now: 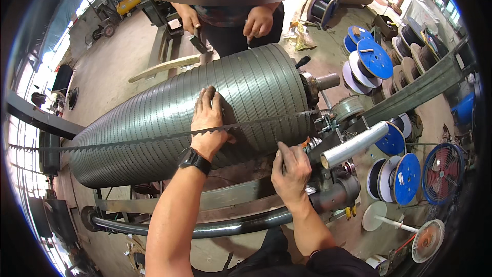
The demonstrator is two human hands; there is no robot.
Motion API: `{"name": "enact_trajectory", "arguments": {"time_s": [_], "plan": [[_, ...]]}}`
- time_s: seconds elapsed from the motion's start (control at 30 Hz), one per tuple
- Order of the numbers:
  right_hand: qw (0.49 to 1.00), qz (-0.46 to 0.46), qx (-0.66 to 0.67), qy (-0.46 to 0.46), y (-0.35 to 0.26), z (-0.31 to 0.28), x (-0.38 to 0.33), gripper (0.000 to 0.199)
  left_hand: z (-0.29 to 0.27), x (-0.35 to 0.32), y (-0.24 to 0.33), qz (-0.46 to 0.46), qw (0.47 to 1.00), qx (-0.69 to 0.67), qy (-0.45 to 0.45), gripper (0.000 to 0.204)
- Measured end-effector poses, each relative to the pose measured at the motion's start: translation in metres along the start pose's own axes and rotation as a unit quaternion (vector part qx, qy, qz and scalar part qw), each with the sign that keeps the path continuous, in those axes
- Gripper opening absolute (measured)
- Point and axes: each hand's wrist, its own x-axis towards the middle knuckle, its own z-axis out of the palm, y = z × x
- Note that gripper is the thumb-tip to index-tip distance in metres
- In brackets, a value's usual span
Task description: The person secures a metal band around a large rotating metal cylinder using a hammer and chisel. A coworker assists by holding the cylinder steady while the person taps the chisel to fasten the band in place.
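A big dark-grey roller (241, 84), wound round with ridged bands and rows of small dark marks, lies across the view. My left hand (207, 118) rests flat on it with fingers stretched out. A thin dark toothed strip (128, 141) runs across the roller and meets my left hand near the heel of the palm. Beside the roller's lower right edge is my right hand (291, 172), its fingers curled and thumb and forefinger close together. Whatever they hold, if anything, is too small to make out. A silver metal tube (356, 144) lies right of that hand.
Across the roller stands a co-worker whose hand (189, 20) grips a dark block-like tool (197, 44). A shaft (325, 81) sticks out at the roller's right end. Blue spools (374, 57), a fan (428, 241) and a steel beam (410, 88) stand right. A black bar (236, 224) runs below.
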Motion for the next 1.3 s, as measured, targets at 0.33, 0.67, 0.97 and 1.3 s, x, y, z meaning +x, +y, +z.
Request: {"name": "enact_trajectory", "arguments": {"time_s": [0.33, 0.67, 0.97, 1.3], "plan": [[0.997, -0.008, -0.049, 0.066, 0.012, 0.022, 0.027, 0.026, -0.004, 0.000, 0.004, -0.006, 1.000, 0.011, -0.006, 0.127], [0.997, -0.039, -0.057, 0.031, 0.002, 0.049, 0.041, 0.022, -0.004, -0.001, 0.002, -0.019, 1.000, -0.006, -0.011, 0.126], [0.993, -0.068, -0.096, -0.014, 0.008, 0.068, 0.046, 0.010, 0.002, -0.001, -0.003, -0.003, 1.000, -0.001, 0.016, 0.128], [0.985, -0.083, -0.139, -0.051, 0.001, 0.067, 0.048, 0.010, -0.003, -0.002, 0.000, -0.015, 1.000, 0.009, -0.005, 0.128]]}}
